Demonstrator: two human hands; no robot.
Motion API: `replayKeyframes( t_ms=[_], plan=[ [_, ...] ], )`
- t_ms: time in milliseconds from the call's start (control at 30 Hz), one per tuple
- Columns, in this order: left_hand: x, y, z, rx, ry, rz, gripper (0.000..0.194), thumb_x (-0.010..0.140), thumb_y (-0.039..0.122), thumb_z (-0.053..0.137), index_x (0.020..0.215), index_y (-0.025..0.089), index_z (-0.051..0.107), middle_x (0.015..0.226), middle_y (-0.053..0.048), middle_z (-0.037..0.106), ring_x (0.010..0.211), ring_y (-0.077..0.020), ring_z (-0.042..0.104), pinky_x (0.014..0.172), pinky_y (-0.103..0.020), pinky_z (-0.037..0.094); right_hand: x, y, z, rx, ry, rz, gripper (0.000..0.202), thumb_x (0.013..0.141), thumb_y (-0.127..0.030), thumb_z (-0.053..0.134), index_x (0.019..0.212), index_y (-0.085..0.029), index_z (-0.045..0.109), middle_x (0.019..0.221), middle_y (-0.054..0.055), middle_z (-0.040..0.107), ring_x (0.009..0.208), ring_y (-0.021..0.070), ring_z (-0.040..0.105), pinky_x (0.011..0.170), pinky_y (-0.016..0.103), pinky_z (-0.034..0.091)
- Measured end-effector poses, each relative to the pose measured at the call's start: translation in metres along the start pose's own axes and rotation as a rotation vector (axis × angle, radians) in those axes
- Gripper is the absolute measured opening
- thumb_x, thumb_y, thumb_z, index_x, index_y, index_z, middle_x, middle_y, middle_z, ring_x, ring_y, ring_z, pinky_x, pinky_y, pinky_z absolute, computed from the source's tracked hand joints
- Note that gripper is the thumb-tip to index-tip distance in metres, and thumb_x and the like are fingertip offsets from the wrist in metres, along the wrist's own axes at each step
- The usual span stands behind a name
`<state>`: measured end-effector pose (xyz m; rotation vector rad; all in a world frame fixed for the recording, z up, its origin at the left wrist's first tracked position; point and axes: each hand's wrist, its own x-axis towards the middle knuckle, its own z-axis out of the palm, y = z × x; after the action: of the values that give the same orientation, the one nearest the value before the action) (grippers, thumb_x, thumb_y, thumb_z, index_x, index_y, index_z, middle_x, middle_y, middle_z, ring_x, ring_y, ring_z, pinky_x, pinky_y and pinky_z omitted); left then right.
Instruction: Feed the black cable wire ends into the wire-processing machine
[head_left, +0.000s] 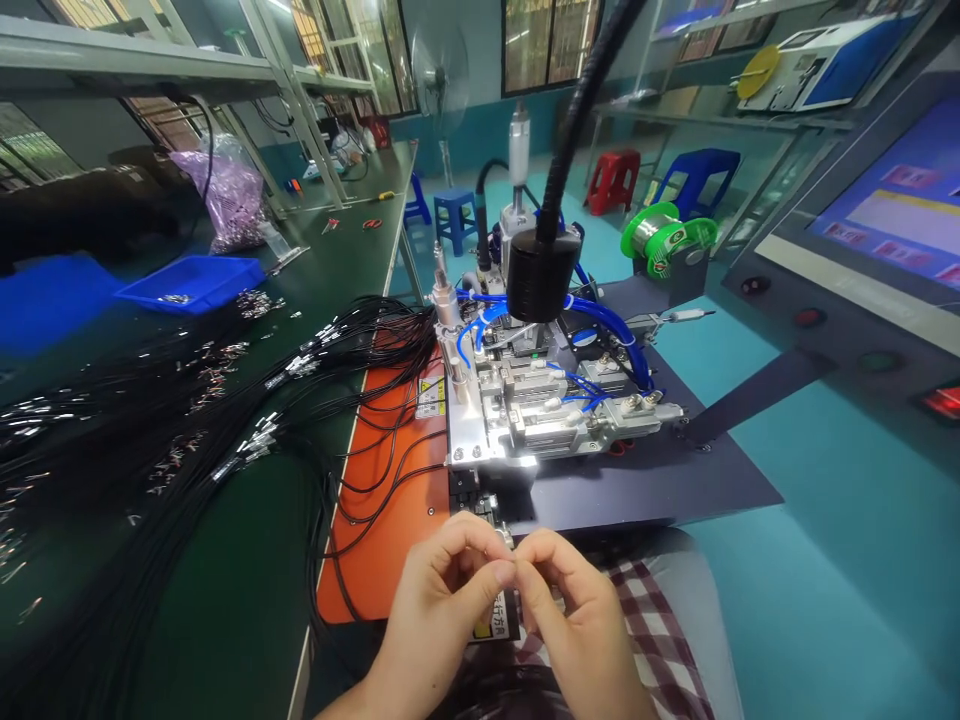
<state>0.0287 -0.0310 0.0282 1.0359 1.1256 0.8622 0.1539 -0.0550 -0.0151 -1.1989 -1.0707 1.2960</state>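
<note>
My left hand [457, 600] and my right hand [574, 610] meet fingertip to fingertip in front of the machine. Both are closed in a pinch, thumbs against forefingers. Whatever lies between the tips is too small and too covered to name. Just beyond them stands a soldering machine [540, 430] with metal slides, cylinders and blue air tubes. Black cables [405, 350] run from the machine's left side over an orange plate [397, 500]. A label with printed characters [495, 620] shows partly behind my left hand.
Bundles of black cables with bare metal ends [255, 445] cover much of the green bench [247, 560]. A blue tray [195, 282] sits behind them. A black lamp head [544, 275] hangs over the machine. Solder wire on a green spool [667, 238] and a control panel [847, 290] stand right.
</note>
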Motion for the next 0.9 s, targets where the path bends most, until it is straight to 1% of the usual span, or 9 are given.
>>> replayKeyframes(
  t_ms=[133,233,300,333,433,533,667,800,900],
  plan=[
    [-0.008,0.002,0.003,-0.116,-0.004,-0.097,0.019,0.083,0.034,0.060,0.078,0.017,0.057,0.055,0.005,0.047,0.049,-0.0066,0.043,0.048,-0.017,0.032,-0.003,-0.004,-0.002,-0.037,0.004,-0.028,0.021,0.087,-0.030,0.055,0.069,-0.019,0.056,0.062,-0.002,0.050,0.050,0.0107,0.042,0.046,0.021,0.035],
    [-0.011,0.002,0.003,-0.147,-0.005,-0.108,0.020,0.085,0.036,0.057,0.094,0.019,0.061,0.064,0.003,0.052,0.051,-0.0060,0.046,0.051,-0.017,0.036,-0.004,-0.008,-0.002,0.017,-0.018,0.004,0.022,0.087,-0.032,0.056,0.070,-0.019,0.056,0.058,-0.004,0.048,0.049,0.0103,0.041,0.046,0.020,0.034],
    [-0.011,0.001,0.003,-0.084,-0.046,-0.066,0.023,0.081,0.033,0.063,0.102,0.022,0.064,0.074,0.002,0.052,0.053,-0.0053,0.046,0.050,-0.017,0.035,-0.005,-0.010,-0.003,0.075,-0.046,0.043,0.023,0.086,-0.035,0.058,0.071,-0.018,0.057,0.055,-0.005,0.045,0.048,0.0096,0.039,0.046,0.020,0.033],
    [-0.010,0.001,0.003,-0.041,-0.066,-0.025,0.024,0.079,0.030,0.066,0.102,0.024,0.066,0.077,0.002,0.051,0.054,-0.0049,0.044,0.049,-0.017,0.034,-0.005,-0.010,-0.003,0.111,-0.064,0.070,0.023,0.086,-0.036,0.058,0.073,-0.017,0.059,0.055,-0.005,0.044,0.048,0.0092,0.038,0.046,0.020,0.032],
    [-0.009,-0.004,0.003,0.070,-0.060,0.131,0.021,0.076,0.025,0.069,0.097,0.026,0.071,0.080,0.000,0.050,0.058,-0.0062,0.043,0.049,-0.017,0.033,-0.004,-0.009,-0.006,0.258,-0.128,0.178,0.023,0.087,-0.037,0.057,0.080,-0.016,0.063,0.054,-0.006,0.041,0.048,0.0078,0.031,0.046,0.020,0.026],
    [-0.010,-0.009,0.003,0.133,-0.004,0.197,0.018,0.075,0.024,0.070,0.092,0.025,0.073,0.076,-0.001,0.051,0.063,-0.0095,0.044,0.053,-0.019,0.035,-0.004,-0.006,-0.008,0.396,-0.166,0.233,0.020,0.085,-0.034,0.062,0.077,-0.016,0.062,0.055,-0.007,0.039,0.049,0.0075,0.027,0.046,0.020,0.024],
    [-0.011,-0.012,0.004,0.089,0.015,0.200,0.011,0.073,0.023,0.072,0.084,0.022,0.074,0.076,-0.001,0.051,0.062,-0.0096,0.045,0.052,-0.020,0.034,-0.004,-0.006,-0.009,0.393,-0.159,0.217,0.021,0.081,-0.034,0.067,0.072,-0.016,0.061,0.052,-0.008,0.036,0.050,0.0085,0.027,0.048,0.021,0.024],
    [-0.012,-0.012,0.005,-0.029,0.005,0.139,0.009,0.073,0.021,0.072,0.082,0.021,0.073,0.075,0.001,0.049,0.053,-0.0053,0.042,0.047,-0.019,0.031,-0.005,-0.008,-0.008,0.368,-0.157,0.229,0.025,0.082,-0.039,0.065,0.074,-0.016,0.061,0.053,-0.007,0.038,0.050,0.0090,0.027,0.049,0.022,0.024],
    [-0.012,-0.012,0.006,-0.089,0.026,0.098,0.007,0.071,0.021,0.073,0.079,0.021,0.073,0.075,0.002,0.048,0.050,-0.0043,0.043,0.045,-0.018,0.032,-0.005,-0.009,-0.007,0.372,-0.160,0.252,0.026,0.082,-0.039,0.065,0.073,-0.016,0.060,0.052,-0.007,0.037,0.050,0.0092,0.027,0.049,0.022,0.023]
  ],
)
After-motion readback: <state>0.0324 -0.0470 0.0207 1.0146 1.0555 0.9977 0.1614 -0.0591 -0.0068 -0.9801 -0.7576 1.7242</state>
